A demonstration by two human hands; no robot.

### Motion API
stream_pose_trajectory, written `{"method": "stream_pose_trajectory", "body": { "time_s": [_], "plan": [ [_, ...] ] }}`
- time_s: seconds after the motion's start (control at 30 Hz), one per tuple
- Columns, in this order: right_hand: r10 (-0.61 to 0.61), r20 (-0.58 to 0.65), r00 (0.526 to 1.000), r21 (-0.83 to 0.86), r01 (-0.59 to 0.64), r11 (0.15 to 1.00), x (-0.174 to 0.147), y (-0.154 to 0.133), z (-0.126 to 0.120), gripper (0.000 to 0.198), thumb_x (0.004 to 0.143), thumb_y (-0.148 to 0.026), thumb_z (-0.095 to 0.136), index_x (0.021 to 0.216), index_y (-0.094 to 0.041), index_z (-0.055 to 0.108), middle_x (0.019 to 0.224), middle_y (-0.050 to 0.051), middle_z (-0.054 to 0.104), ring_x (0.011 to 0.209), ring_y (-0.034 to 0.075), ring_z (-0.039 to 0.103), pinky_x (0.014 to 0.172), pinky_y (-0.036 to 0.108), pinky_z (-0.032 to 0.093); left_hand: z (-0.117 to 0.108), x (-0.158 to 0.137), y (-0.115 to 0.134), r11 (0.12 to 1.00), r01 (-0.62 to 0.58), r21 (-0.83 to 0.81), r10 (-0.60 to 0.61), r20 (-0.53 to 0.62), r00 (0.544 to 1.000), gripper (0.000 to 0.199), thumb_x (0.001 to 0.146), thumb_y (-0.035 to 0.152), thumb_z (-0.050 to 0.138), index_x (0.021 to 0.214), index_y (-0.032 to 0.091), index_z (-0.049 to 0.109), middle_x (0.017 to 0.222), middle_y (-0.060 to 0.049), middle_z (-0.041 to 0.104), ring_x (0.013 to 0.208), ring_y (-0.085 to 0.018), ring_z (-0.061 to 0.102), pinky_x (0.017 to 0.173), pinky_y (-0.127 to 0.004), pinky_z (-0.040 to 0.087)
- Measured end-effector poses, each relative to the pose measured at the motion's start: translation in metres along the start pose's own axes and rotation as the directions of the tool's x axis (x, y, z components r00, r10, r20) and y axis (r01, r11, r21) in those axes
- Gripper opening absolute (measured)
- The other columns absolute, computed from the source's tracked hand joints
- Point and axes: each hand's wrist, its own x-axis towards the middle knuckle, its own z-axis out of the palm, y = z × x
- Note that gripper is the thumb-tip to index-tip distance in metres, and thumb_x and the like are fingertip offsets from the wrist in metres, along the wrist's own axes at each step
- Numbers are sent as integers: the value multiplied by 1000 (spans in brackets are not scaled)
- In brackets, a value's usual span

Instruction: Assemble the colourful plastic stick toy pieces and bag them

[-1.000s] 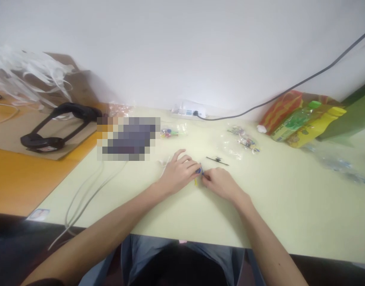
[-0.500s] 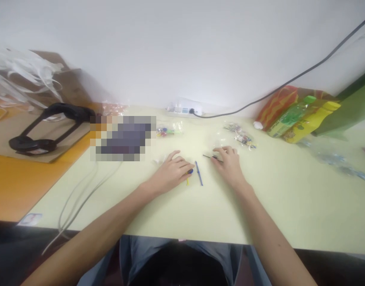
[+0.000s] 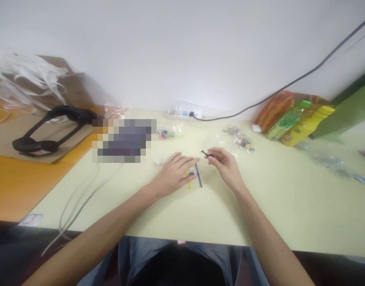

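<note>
Between thumb and fingers my right hand (image 3: 226, 165) pinches a thin black stick-like piece (image 3: 204, 153), its tip pointing left. My left hand (image 3: 176, 174) is spread low over the table, with its fingers apart. Under and beside its thumb lie a small yellow stick-like piece (image 3: 189, 183) and a blue part, both partly covered by the hand. Just right of the left fingertips a slim blue stick-like piece (image 3: 199, 178) rests on the table between my hands.
Clear bags of small coloured parts (image 3: 243, 142) lie behind the right hand. A power strip (image 3: 185, 110) sits against the wall. Bottles (image 3: 307, 125) stand back right. At left are a black frame-like object (image 3: 51, 129), a blurred-out dark object (image 3: 125, 139) and pale cables (image 3: 78, 202).
My right hand has lifted the black piece off the table and turned it, moving slightly left. My left thumb and fingers have spread and shifted a little right.
</note>
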Motion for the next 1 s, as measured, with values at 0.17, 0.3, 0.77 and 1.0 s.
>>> {"method": "stream_pose_trajectory", "body": {
  "time_s": [0.17, 0.3, 0.77, 1.0],
  "plan": [
    [90, 313, 945, 256, -175, 951, -12, -22, 24, 41, 89, -58, 65, 110, -27, 49, 86, 1, 71, 65, 15, 61, 66, 32, 51, 2, -1, 2, 999, -16, -32, 12, -140, 990, 39, 100, 36, 61, 135, 20, 55, 129, -12, 66, 120, -27, 59, 111, -50, 45],
    [94, 407, 908, 290, -226, 930, -18, -29, 37, 42, 89, -61, 64, 103, -28, 42, 74, -4, 65, 64, 16, 63, 63, 29, 49, 2, -1, 4, 996, -57, -74, 45, -148, 988, 17, 100, 32, 60, 112, 22, 65, 112, -8, 70, 105, -23, 64, 107, -48, 47],
    [-6, 240, 971, 221, -48, 974, -25, -36, 33, 38, 101, -54, 50, 108, -22, 69, 62, -2, 61, 52, 13, 49, 52, 28, 39, 2, -2, -2, 993, -116, 0, 111, -285, 952, 25, 97, 18, 63, 122, 23, 66, 102, -5, 75, 97, -21, 66, 91, -40, 50],
    [29, 317, 948, 137, -76, 988, -25, -38, 38, 21, 91, -39, 70, 83, -20, 68, 69, 0, 66, 60, 13, 56, 59, 28, 42, 0, -3, -3, 997, -62, 52, 76, -344, 936, 36, 97, 18, 63, 133, 24, 61, 107, -6, 75, 97, -22, 64, 87, -39, 51]
  ]
}}
